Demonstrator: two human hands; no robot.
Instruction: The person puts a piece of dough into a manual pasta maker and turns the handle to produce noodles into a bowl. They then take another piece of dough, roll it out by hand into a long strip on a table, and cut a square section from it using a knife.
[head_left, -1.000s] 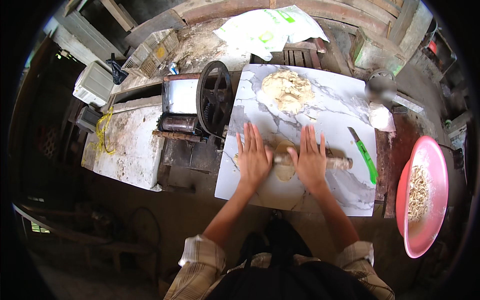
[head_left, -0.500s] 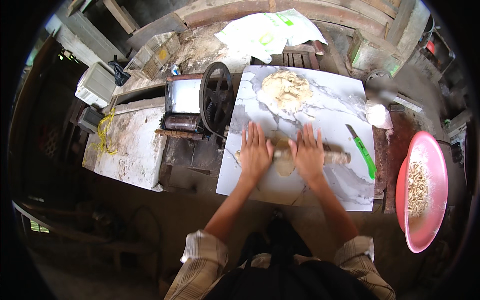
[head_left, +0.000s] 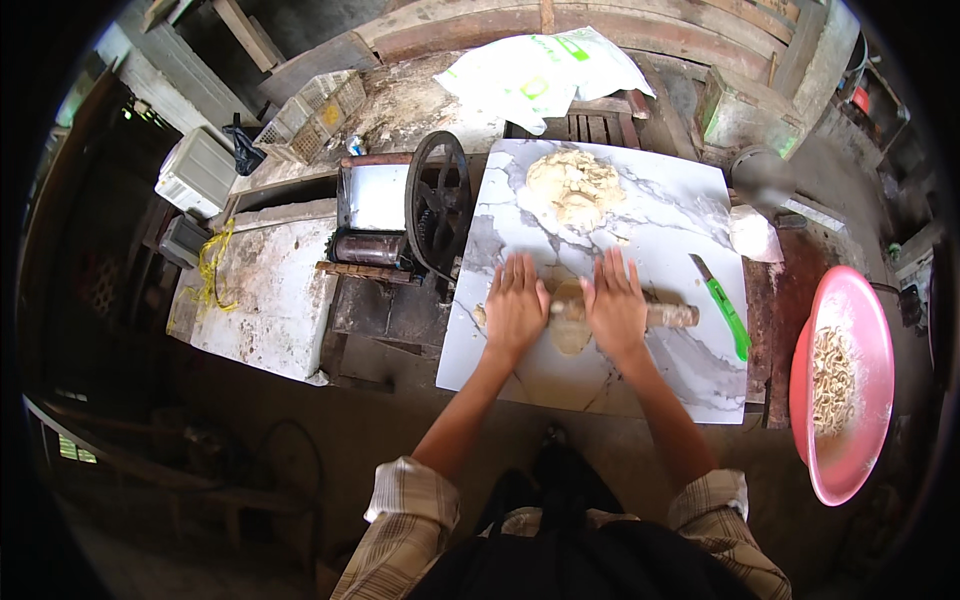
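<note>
A wooden rolling pin (head_left: 672, 316) lies crosswise on the marble-patterned board (head_left: 690, 378). Flat on top of it rest both my hands, fingers stretched forward: my left hand (head_left: 517, 312) covers its left part, my right hand (head_left: 615, 308) lies nearer its right end. Between them, under the pin, a small flattened piece of dough (head_left: 571, 338) shows. Farther up the board sits a rough mound of pale, floury dough (head_left: 574, 190). To the right of the pin lies a green-handled cutter knife (head_left: 732, 322) with its blade exposed. Neither hand grips anything.
A hand-cranked roller machine (head_left: 372, 248) with a large dark wheel (head_left: 438, 205) stands left of the board. At the right is a pink basin (head_left: 880, 390) holding cut, floured noodle-like strips (head_left: 832, 380). White sacks (head_left: 545, 75) lie behind; a plastic basket (head_left: 310, 115) sits at the back left.
The whole view has shifted slightly. Both hands stay flat on the rolling pin, with hardly any visible movement against the board.
</note>
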